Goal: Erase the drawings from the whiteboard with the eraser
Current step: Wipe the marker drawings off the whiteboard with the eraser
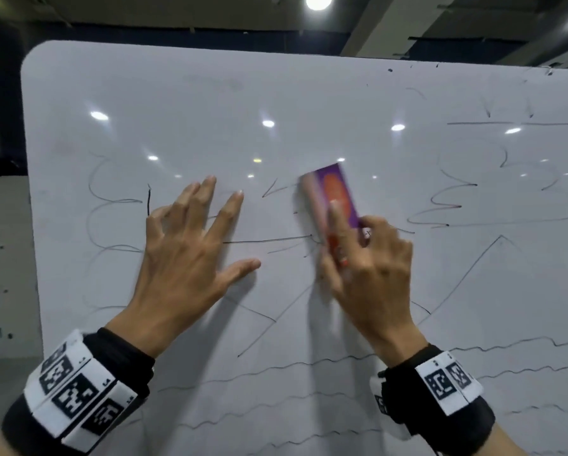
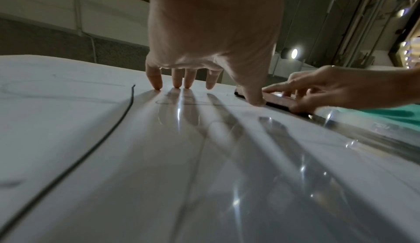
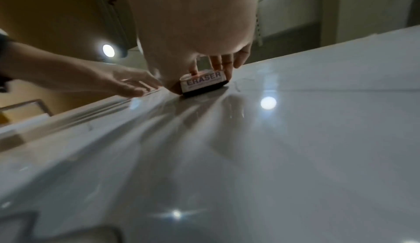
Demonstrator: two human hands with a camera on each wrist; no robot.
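The left hand [image 1: 183, 258] spreads its fingers flat on the whiteboard [image 1: 309, 93], probably to steady it, while the right hand [image 1: 371, 268] clamps the eraser [image 1: 333, 199] at mid-board, felt down, for wiping the drawings [image 1: 440, 205]. Only the right wrist view shows the label (ERASER); only the head view shows remaining lines.

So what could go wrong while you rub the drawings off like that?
Two things, maybe. The left hand presses spread fingers on the whiteboard right over the lines, so it could smudge ink or hide bits from the eraser. Also, the right hand grips the eraser only near its lower end, so it might tilt and leave streaks. Many lines farther right are untouched.
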